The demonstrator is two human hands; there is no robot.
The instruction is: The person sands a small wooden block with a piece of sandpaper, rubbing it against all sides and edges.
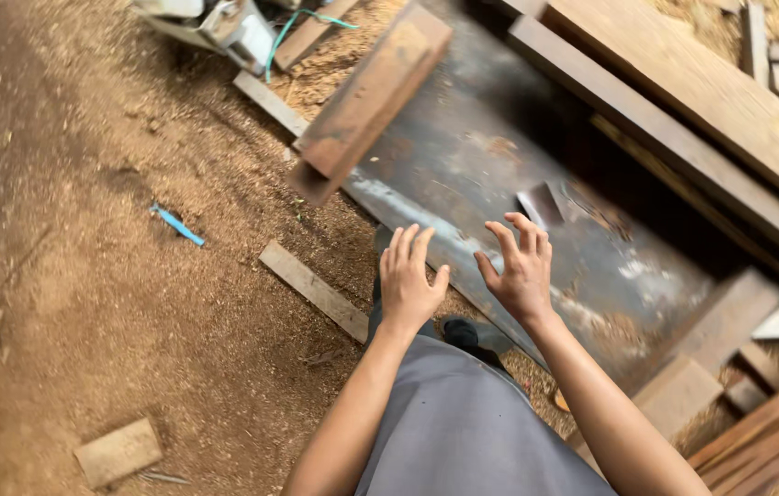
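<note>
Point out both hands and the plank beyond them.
left hand (408, 285): head view, on the back of the hand, fingers spread.
right hand (521, 274): head view, on the back of the hand, fingers spread.
plank (373, 96): head view, on the middle of its broad brown face.

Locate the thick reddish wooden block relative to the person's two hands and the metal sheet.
In the head view the thick reddish wooden block lies above and left of both open hands, its lower end over the upper-left edge of the dark metal sheet, beside the sawdust floor.

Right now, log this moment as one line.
left hand: open, empty | right hand: open, empty | both above metal sheet edge | reddish plank lies across sheet | sawdust floor
</note>
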